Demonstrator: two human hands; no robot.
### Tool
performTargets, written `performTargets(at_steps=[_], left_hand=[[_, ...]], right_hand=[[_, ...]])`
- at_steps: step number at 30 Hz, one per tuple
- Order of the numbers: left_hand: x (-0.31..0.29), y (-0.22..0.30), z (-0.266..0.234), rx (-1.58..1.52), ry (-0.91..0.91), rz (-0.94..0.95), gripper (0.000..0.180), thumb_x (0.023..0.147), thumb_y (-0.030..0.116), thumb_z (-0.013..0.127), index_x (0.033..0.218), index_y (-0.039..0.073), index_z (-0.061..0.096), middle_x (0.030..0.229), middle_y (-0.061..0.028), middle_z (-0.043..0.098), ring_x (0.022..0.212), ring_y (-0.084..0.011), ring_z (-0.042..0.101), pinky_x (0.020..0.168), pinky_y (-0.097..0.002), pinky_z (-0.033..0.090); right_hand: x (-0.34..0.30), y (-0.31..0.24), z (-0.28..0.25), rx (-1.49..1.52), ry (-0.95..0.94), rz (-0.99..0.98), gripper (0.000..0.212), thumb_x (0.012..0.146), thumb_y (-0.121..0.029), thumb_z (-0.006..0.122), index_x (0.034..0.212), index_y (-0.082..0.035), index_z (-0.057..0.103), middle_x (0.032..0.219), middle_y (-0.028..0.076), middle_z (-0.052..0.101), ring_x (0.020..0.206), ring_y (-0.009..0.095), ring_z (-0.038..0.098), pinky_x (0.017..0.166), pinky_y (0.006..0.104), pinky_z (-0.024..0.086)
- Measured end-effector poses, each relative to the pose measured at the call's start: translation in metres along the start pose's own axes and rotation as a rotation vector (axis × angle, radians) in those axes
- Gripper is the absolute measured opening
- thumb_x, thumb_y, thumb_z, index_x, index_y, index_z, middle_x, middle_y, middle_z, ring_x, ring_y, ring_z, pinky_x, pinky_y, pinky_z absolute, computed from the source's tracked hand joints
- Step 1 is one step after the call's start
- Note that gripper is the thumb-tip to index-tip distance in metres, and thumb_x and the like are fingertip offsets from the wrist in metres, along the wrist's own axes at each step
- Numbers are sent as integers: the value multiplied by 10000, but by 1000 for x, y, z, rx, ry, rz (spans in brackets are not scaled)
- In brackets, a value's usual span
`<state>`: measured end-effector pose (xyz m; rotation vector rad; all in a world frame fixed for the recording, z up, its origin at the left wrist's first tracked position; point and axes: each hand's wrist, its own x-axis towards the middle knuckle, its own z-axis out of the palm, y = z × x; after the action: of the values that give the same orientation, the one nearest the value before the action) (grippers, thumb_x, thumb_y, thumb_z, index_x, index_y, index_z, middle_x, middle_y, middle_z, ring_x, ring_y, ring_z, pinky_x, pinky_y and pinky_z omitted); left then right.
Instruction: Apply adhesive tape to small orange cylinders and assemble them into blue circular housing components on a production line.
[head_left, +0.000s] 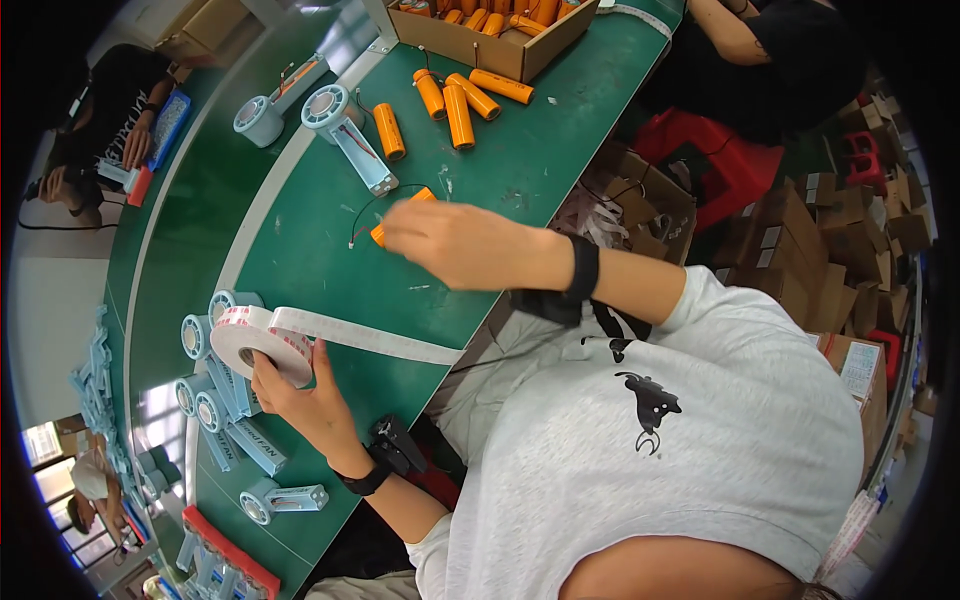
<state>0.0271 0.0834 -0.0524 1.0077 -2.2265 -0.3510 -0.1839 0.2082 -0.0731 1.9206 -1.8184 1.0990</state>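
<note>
Grey shirt (640, 440) sits near the tape tail (380, 342), so slack could stick to it; left hand (305, 405) grips the roll (285, 358), right hand (455, 245), grip unclear, covers an orange cell (377, 236) over the green table (310, 250).

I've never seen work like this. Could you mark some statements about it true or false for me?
1. The left hand grips a tape roll. True.
2. The roll is fully wound. False: a strip trails off it.
3. The right hand is at an orange battery. True.
4. Several blue fans lie on the green table. True.
5. The cardboard box holds fans. False: it holds more batteries.
6. Both wrists are bare. False: each wears a black band.
</note>
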Motion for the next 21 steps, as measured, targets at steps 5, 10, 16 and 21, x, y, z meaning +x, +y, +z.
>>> performTargets(at_steps=[5,10,16,21], left_hand=[[3,-3,7,45,44,168,611,687,229,755,1140,-59,465,1100,-186,535,1051,-318,457,969,-434,236],[3,-1,4,99,63,196,593,657,210,773,1113,-40,489,1013,-150,580,981,-288,521,967,-440,229],[13,12,4,172,150,362,589,632,170,783,1103,-35,495,1019,-137,577,979,-273,518,955,-440,234],[19,17,6,115,246,241,609,604,166,801,1100,-33,509,1041,-130,581,956,-262,508,904,-394,311]], right_hand=[[23,23,-1,-232,-288,43,224,748,-58,602,953,8,541,916,158,548,903,264,552,733,335,460],[29,7,-14,505,-317,326,184,804,-93,598,954,-2,542,851,72,534,739,182,541,631,297,438],[36,-35,-6,1023,-202,620,167,793,-152,653,841,-5,590,657,-32,498,590,60,452,548,238,380],[32,-44,-7,1418,-47,774,198,751,-185,696,756,-8,607,602,-21,516,579,53,460,548,227,377]])
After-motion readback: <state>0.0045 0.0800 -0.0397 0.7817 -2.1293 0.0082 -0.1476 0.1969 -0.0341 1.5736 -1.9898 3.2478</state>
